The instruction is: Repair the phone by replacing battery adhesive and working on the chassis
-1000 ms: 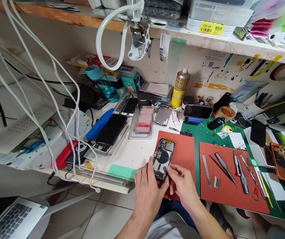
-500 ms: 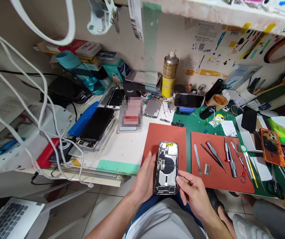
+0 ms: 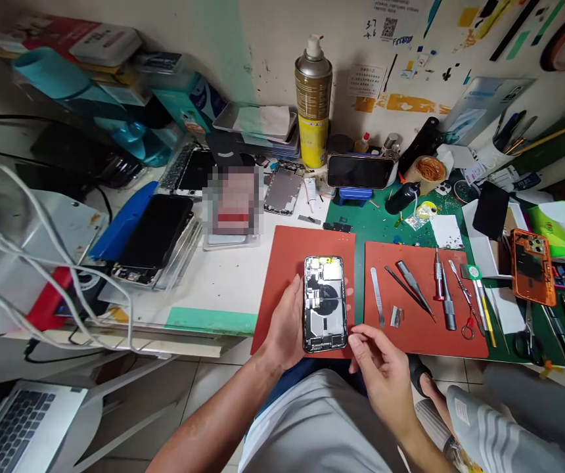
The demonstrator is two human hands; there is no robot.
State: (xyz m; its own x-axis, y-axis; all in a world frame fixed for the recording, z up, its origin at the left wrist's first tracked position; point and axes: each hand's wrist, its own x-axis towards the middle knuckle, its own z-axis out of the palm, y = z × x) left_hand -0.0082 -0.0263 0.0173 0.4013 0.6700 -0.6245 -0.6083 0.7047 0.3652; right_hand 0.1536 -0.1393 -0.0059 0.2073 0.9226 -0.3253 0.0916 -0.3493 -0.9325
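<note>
My left hand holds an opened smartphone above a reddish-brown mat. Its fingers wrap under the phone and show past the right edge. Silvery inner parts, a round black pad and a yellow piece near the top are exposed. Close by the phone's lower right corner is my right hand, its fingers curled and the thumb against the index finger. Whether anything small is pinched there is hidden. On a second reddish-brown mat lie tweezers, a screwdriver and a metal spudger.
A dark phone rests on a blue stand, beside a spray can. Another phone screen lies left on clear trays. White cables hang at the left. Scissors and an orange phone back are at right.
The view has tilted down and moved closer to the bench. The left hand now reaches around under the phone, and my right fingers have come slightly away from its lower right edge.
</note>
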